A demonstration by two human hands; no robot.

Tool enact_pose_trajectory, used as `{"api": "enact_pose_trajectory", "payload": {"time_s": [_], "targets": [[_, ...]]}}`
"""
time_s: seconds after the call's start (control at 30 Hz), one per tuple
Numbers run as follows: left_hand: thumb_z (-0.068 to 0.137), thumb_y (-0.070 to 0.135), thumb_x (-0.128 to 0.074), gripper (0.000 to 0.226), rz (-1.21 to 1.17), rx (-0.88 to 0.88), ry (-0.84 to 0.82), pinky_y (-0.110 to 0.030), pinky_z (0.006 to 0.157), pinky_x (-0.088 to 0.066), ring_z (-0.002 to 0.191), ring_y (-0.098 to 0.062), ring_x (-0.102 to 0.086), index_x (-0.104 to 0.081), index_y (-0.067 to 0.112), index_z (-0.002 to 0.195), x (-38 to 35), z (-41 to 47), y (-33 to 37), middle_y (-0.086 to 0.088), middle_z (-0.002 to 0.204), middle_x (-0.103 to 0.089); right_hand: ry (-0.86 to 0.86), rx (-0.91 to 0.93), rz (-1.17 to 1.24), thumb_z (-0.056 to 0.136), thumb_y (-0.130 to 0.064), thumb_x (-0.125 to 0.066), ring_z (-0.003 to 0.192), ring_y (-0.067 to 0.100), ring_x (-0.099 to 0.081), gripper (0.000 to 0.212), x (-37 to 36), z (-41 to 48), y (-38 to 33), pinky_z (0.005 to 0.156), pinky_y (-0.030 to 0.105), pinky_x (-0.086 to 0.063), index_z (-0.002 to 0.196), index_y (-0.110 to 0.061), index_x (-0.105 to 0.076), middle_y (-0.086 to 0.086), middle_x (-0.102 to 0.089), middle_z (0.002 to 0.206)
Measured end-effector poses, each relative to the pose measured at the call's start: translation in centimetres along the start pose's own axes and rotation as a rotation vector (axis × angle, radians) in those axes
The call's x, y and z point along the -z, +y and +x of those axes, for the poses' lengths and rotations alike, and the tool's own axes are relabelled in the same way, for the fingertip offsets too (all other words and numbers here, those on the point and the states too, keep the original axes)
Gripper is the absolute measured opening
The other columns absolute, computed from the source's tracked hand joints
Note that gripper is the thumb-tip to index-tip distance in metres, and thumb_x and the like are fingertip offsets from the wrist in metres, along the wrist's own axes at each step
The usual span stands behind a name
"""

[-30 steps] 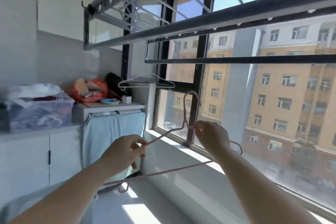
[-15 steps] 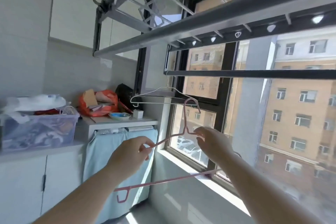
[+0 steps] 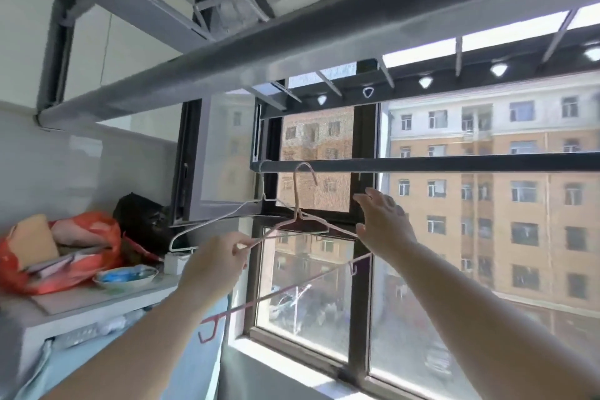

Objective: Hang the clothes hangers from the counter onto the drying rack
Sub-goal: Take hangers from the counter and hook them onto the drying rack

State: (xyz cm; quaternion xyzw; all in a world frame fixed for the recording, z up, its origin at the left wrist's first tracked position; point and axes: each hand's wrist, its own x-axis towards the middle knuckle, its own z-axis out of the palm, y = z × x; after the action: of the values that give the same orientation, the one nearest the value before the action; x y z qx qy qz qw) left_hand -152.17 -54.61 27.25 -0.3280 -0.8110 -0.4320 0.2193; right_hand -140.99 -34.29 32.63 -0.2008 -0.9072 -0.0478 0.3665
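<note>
Step in hand: hanging the pink wire clothes hanger [image 3: 298, 217] on the grey metal overhead drying rack [image 3: 292, 42].
Hanger position: held in the air in front of the window, well clear of the white tabletop [image 3: 97, 300]. The top of its hook is level with the dark lower rail [image 3: 454, 165] of the rack.
Hook status: judged not yet seated. Whether the hook already crosses the rail cannot be told from this view.
Left hand [image 3: 216, 265]: closed in a pinch on the left shoulder wire of the pink hanger, carrying its weight.
Right hand [image 3: 384, 224]: open, fingers straight, just beside the right shoulder of the hanger. Contact with the wire cannot be confirmed.
Already hung: one white wire clothes hanger [image 3: 262, 183], hooked on the lower rail just left of the pink hook.
Tabletop contents: an orange-red plastic bag [image 3: 81, 237], a blue-patterned shallow dish [image 3: 125, 276] and a small white box [image 3: 175, 263]. No further hangers are visible there.
Next move: lift the hook slightly above the rail, carry its open side over the bar, then lower until it seats.
Caution: keep clear of the white hanger, or the wires may tangle.
Release: judged safe only once the rail carries the load.
</note>
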Motion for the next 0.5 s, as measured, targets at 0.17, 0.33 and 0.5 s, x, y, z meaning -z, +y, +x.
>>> {"api": "enact_pose_trajectory", "payload": {"time_s": [0.17, 0.33, 0.5], "targets": [[0.095, 0.022, -0.045, 0.019, 0.017, -0.068, 0.007, -0.027, 0.061, -0.042, 0.064, -0.015, -0.054, -0.063, 0.018, 0.098, -1.8, 5.5, -1.5, 0.007, 0.067, -0.057, 0.023, -0.06, -0.137, 0.092, -0.004, -0.042, 0.144, 0.023, -0.007, 0.063, 0.0, 5.0, 0.4, 0.117, 0.036, -0.009, 0.147, -0.022, -0.014, 0.003, -0.009, 0.156], [0.095, 0.022, -0.044, 0.021, 0.006, -0.067, 0.037, -0.023, 0.053, -0.037, 0.054, -0.009, -0.047, -0.062, 0.024, 0.106, -2.9, 8.9, -2.0, 0.007, 0.074, -0.058, 0.031, -0.1, -0.286, 0.091, -0.003, -0.041, 0.144, 0.022, -0.001, 0.067, 0.1, 8.6, 1.3, 0.117, 0.039, -0.001, 0.147, -0.022, -0.009, 0.003, -0.005, 0.156], [0.095, 0.019, -0.043, 0.023, -0.007, -0.063, 0.045, -0.023, 0.052, -0.038, 0.059, -0.011, -0.048, -0.061, 0.018, 0.109, -3.5, 11.7, -1.9, 0.002, 0.08, -0.061, 0.04, -0.188, -0.403, 0.091, -0.009, -0.043, 0.143, 0.024, -0.004, 0.068, 0.0, 10.6, 2.8, 0.116, 0.042, 0.0, 0.147, -0.023, -0.007, 0.002, -0.011, 0.154]]}}
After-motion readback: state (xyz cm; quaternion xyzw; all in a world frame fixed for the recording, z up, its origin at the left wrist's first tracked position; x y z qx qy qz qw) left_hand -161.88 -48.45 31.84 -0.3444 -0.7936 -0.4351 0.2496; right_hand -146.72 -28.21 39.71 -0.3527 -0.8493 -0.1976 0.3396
